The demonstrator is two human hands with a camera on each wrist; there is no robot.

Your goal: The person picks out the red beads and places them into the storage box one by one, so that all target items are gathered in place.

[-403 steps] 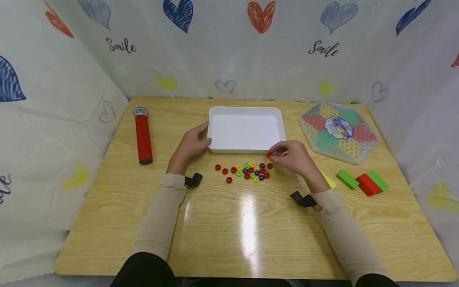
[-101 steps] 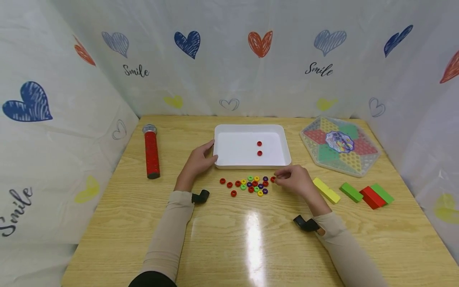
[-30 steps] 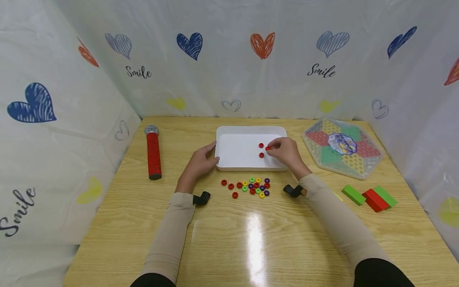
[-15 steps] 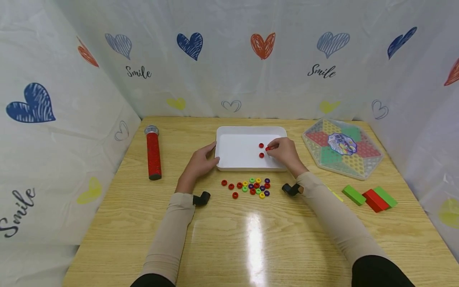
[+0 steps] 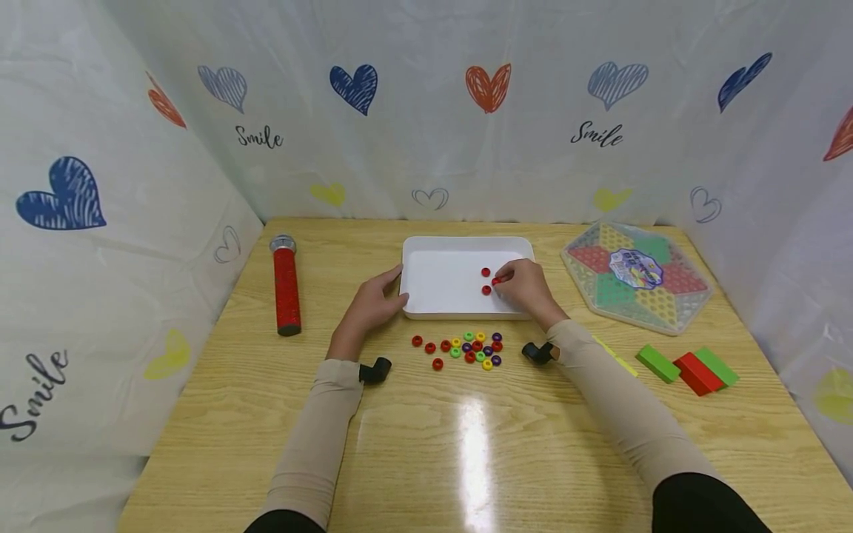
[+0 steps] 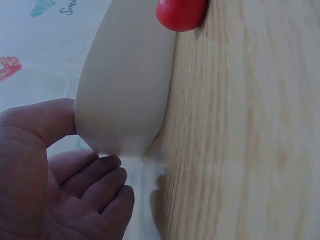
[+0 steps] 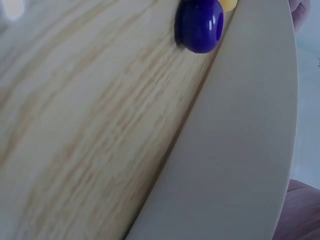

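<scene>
Wooden table (image 5: pixel 400 444) across the frame; the bead work looks barely begun.
Two red beads (image 5: pixel 486 272) lie right of centre in the white tray (image 5: pixel 440 277); the right hand (image 5: pixel 526 287) pinches a third red bead (image 5: pixel 496 282) there (resting or raised, I cannot tell), the left hand (image 5: pixel 372 303) grips the tray's left edge, and mixed beads (image 5: pixel 477 346) remain below.

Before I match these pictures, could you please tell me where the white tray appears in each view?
Head: the white tray lies just right of the picture's centre.
Left wrist: the white tray shows its outer wall mostly left of centre, reaching the top edge.
Right wrist: the white tray slants from bottom middle to top right.
Shared landmark: the wooden table.
</scene>
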